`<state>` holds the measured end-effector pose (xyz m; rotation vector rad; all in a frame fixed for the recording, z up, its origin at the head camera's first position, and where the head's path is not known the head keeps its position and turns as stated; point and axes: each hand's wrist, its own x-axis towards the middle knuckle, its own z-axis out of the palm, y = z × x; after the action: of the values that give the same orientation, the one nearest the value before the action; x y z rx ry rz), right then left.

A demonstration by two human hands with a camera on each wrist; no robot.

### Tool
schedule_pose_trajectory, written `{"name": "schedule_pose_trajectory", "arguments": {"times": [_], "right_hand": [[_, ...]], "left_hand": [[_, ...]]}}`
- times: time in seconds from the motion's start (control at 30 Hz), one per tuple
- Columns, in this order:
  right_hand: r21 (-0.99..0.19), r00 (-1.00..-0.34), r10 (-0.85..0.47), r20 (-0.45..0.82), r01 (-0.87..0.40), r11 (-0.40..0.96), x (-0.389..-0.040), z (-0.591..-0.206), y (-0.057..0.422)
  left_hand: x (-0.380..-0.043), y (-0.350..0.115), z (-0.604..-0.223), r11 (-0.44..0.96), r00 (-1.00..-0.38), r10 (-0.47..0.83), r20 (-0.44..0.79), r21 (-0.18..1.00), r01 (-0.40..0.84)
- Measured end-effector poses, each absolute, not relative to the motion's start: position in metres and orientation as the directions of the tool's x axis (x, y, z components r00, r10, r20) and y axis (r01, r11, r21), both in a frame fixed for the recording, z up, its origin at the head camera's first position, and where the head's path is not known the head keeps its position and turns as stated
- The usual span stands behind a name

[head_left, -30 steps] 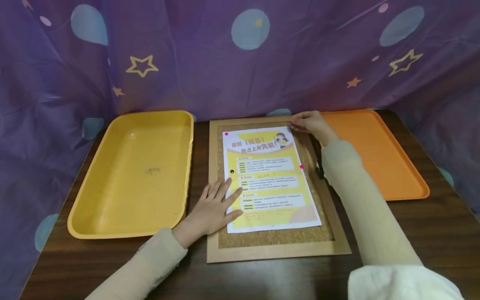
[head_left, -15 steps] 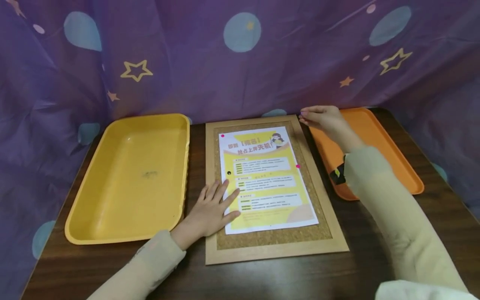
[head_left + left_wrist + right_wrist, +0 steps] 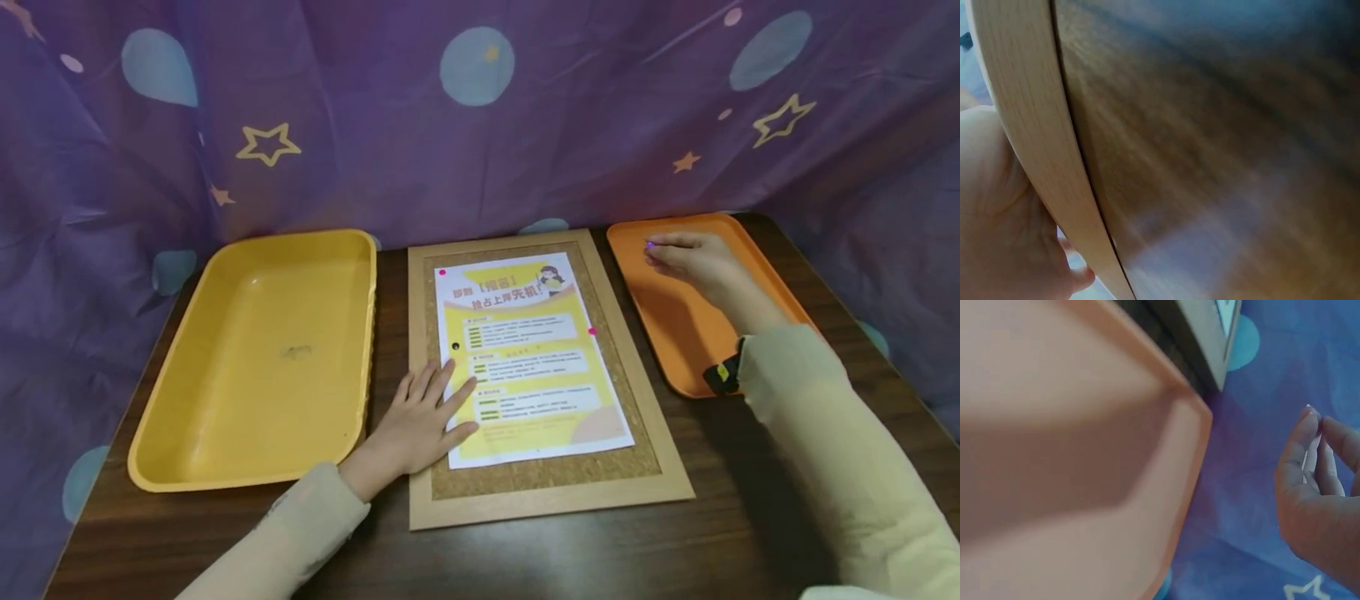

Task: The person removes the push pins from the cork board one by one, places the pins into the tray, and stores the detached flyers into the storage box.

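Observation:
A yellow and white poster [image 3: 536,367] lies on a wood-framed cork board [image 3: 555,510]. Round pin heads dot its edges: a pink pushpin [image 3: 442,272] at the upper left, a black pushpin [image 3: 455,346] on the left side, another pink pushpin [image 3: 592,331] on the right. My left hand [image 3: 420,421] rests with spread fingers over the board's left frame and the poster's edge; its palm lies along the frame in the left wrist view. Above the orange tray, my right hand [image 3: 701,262] pinches a small purple pushpin [image 3: 649,245] between thumb and fingertips; its point is hidden.
The orange tray [image 3: 723,225] lies right of the board. A deep yellow tray [image 3: 255,358] stands to the left. Behind the wooden table [image 3: 510,558] hangs a purple curtain [image 3: 375,150] with stars and dots. A black strap [image 3: 722,377] shows at my right wrist.
My right hand has moved from the board's upper right corner rightward to above the orange tray, carrying the purple pushpin. The left hand has stayed on the board. The view has shifted slightly.

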<state>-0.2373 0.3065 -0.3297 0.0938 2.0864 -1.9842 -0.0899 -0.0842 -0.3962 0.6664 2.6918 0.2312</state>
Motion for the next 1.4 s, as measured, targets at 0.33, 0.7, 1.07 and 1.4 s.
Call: {"name": "schedule_pose_trajectory", "arguments": {"times": [0.33,0.7,1.07,1.4], "right_hand": [[-0.946,-0.942,-0.157,-0.296,0.312,-0.086,-0.23,-0.348,0.34],[-0.928,-0.924,-0.127,-0.36,0.369,-0.051,-0.229,-0.369,0.37],[-0.881,-0.875,-0.131,-0.466,0.447,0.153,-0.23,-0.376,0.384],[-0.843,-0.875,-0.136,-0.465,0.39,0.371,-0.231,-0.381,0.386]], "left_hand": [[-0.09,-0.084,-0.398,0.875,-0.826,0.48,-0.295,0.231,0.426],[-0.09,-0.084,-0.398,0.876,-0.825,0.479,-0.299,0.227,0.426],[-0.091,-0.084,-0.398,0.871,-0.828,0.483,-0.286,0.251,0.422],[-0.091,-0.084,-0.397,0.879,-0.828,0.473,-0.303,0.235,0.416]]}}
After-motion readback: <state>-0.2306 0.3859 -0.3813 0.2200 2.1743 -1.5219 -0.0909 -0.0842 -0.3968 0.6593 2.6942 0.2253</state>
